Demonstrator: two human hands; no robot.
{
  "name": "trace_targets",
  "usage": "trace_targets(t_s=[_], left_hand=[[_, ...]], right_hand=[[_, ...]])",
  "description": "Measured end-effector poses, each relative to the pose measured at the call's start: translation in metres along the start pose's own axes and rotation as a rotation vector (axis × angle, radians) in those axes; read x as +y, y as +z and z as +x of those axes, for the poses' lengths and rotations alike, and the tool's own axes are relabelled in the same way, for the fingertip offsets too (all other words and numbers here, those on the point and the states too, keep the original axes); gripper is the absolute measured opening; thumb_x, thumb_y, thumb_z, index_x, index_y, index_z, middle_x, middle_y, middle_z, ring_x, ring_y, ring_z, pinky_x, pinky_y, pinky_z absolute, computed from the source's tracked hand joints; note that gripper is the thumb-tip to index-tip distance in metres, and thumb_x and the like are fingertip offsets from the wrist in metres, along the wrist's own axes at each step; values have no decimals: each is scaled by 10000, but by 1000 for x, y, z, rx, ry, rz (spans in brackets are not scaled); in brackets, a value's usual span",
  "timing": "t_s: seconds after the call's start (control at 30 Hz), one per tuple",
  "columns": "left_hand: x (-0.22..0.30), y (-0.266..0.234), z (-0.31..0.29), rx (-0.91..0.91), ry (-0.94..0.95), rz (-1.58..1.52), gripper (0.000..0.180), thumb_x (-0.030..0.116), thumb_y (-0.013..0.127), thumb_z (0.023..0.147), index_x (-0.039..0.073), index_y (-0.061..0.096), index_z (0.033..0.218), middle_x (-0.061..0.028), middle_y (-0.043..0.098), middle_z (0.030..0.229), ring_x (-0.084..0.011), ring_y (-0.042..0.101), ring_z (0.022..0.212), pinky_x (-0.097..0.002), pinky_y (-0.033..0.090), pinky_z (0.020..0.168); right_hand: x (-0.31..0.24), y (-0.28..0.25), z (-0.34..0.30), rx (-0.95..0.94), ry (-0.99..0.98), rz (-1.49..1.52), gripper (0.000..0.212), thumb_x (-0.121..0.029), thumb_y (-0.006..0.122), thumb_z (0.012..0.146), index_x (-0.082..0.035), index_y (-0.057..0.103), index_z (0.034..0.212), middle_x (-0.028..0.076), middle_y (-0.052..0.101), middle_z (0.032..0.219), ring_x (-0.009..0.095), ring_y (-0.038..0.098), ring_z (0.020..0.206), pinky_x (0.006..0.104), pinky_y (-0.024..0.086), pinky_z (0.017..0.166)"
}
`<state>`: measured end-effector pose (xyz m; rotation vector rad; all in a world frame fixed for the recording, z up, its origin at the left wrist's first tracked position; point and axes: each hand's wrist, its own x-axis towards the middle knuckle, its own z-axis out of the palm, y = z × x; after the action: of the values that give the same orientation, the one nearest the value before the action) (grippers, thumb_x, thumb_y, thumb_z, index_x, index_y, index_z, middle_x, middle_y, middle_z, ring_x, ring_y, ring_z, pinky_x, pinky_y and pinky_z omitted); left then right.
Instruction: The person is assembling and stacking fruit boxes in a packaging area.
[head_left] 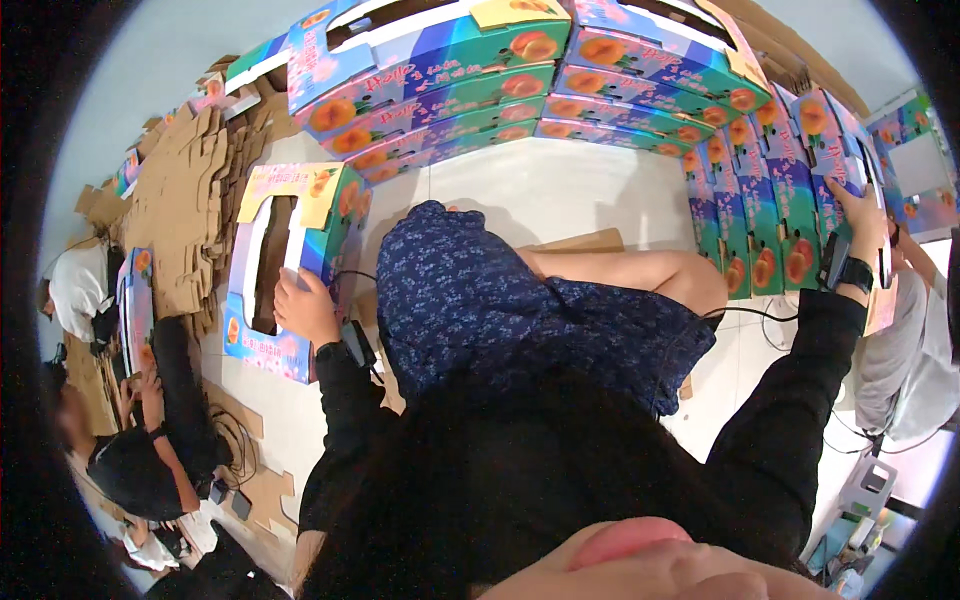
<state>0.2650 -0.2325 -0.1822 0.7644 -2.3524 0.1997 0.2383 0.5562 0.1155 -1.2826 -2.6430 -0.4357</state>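
A printed fruit carton in blue, pink, yellow and green stands at my left, with a long cut-out in its top. My left hand grips it at the edge of the cut-out, its fingers bent toward the opening. Far to the right, my right hand holds the end carton of a row, one finger along its printed side. Part of that hand's grip is hidden behind the carton's edge. Both wrists wear dark straps with small black devices.
Stacked cartons and more stacks form a wall ahead. Flattened cardboard piles up at far left. A co-worker in black sits at left with a carton; another person's light clothing shows at right. Cables lie on the floor.
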Motion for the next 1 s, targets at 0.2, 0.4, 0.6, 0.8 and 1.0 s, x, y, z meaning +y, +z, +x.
trace_targets(t_s=[0.2,0.4,0.6,0.8,1.0], left_hand=[[-2,2,-1,34,15,11,398,401,537,886,122,643,1150,-82,660,1071,-279,623,976,-441,473,822],[-2,2,-1,18,-5,-7,386,373,550,878,105,642,1140,-77,657,1083,-269,612,994,-428,455,847],[-6,1,-2,1,-7,-6,396,384,541,883,105,641,1147,-82,652,1092,-276,603,1016,-437,446,857],[-4,6,-2,42,23,9,421,433,517,893,126,636,1155,-102,654,1074,-310,621,957,-456,468,814],[1,0,2,-31,-30,-30,428,423,523,892,96,638,1143,-117,647,1103,-307,598,1036,-507,428,890]], right_hand=[[-21,-1,9,-23,46,-3,1141,-778,649,554,-130,362,1448,229,445,1401,381,427,1302,484,335,1063],[-52,5,-27,652,-249,-278,760,-577,640,749,-136,477,1346,167,556,1283,354,531,1183,517,390,999],[-134,15,-106,477,-916,418,443,-364,708,755,-43,630,1049,157,636,1056,349,590,1000,458,463,856],[-202,86,-208,-215,-1158,439,510,-454,688,749,-69,653,1082,172,636,1072,352,592,1020,446,483,872],[-235,169,-260,-541,-1096,93,555,-503,632,774,-102,639,1157,196,625,1127,364,583,1059,436,476,891]])
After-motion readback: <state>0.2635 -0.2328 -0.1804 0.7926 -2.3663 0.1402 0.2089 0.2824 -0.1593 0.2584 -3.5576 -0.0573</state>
